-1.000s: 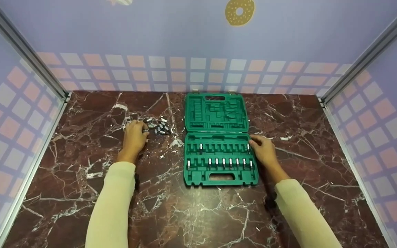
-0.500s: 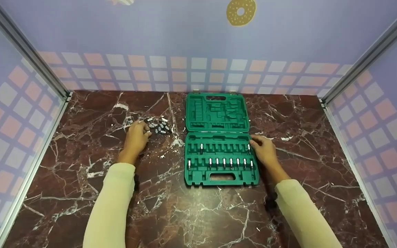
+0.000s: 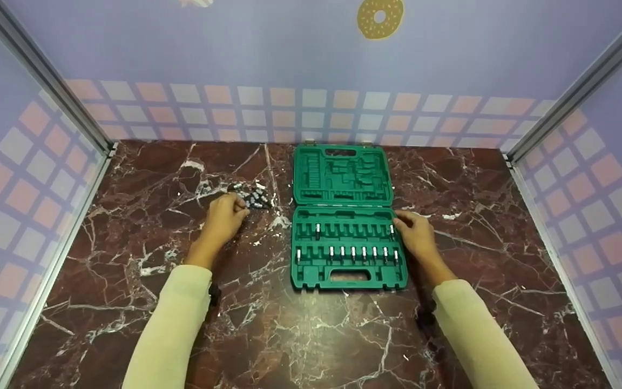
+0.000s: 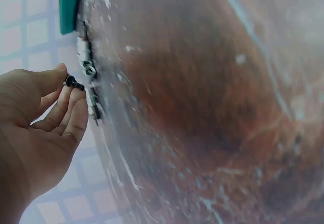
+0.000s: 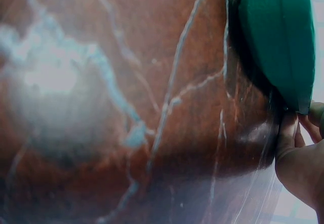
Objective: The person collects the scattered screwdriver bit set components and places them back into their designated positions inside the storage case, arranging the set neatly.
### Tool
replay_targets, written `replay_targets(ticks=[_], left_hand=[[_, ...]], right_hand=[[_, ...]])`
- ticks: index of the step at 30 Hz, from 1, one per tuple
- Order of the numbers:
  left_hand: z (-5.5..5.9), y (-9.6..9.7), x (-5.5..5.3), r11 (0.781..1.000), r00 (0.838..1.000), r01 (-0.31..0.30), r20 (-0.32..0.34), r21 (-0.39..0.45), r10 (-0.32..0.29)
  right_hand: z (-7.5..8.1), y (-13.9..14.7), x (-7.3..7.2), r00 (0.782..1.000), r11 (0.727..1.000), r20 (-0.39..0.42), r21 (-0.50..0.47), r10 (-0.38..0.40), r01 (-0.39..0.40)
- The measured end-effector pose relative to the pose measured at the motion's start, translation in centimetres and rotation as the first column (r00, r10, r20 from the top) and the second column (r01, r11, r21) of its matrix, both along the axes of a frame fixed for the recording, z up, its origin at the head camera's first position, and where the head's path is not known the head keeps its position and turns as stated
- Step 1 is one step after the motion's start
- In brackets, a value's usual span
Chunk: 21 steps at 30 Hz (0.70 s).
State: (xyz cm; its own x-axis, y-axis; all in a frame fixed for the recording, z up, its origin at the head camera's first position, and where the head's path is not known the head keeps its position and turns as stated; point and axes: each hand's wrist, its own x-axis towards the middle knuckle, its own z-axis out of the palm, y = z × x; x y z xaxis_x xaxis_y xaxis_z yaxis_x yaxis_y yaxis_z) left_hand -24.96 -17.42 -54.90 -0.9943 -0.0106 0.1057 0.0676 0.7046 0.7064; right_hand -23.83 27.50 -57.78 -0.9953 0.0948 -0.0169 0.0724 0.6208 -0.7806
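Observation:
My left hand [image 3: 225, 217] pinches a small bit socket [image 4: 74, 82] with a dark tip between thumb and fingertips, raised off the table. Just past the fingertips lies a loose pile of bit sockets [image 3: 257, 198], chrome with dark ends. A green tool case [image 3: 349, 274] lies spread flat, with its lid at the back. Several bit sockets stand in its front tray, most of them in the lower row, and one bit socket [image 3: 318, 231] is in the upper row. At the case's right edge, my right hand [image 3: 417, 235] holds the side between thumb and fingers.
The table [image 3: 311, 335] has a dark red marbled top. Low walls with a checked pattern close it in at the back [image 3: 251, 111] and on both sides. Some slots in both rows of the tray hold nothing.
My left hand has drawn back from the left side of the pile and shifted right toward the case, with a bit socket in its fingers. The right hand keeps its place on the case.

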Motion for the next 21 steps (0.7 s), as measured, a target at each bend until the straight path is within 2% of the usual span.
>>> replay_targets(ticks=[7,14,21], left_hand=[[1.0,1.6,1.1,0.998,0.998,0.062,0.0,0.032,-0.062],[1.9,3.1,2.1,0.989,0.993,0.11,0.027,0.094,-0.113],[3.0,4.7,3.0,0.979,0.985,0.171,0.003,0.108,-0.172]], right_hand=[[0.2,-0.1,0.2,1.0,1.0,-0.002,0.016,0.007,-0.007],[0.0,-0.1,0.2,1.0,1.0,-0.006,0.017,0.0,0.0],[-0.2,-0.1,0.2,1.0,1.0,-0.012,0.014,-0.005,0.005]])
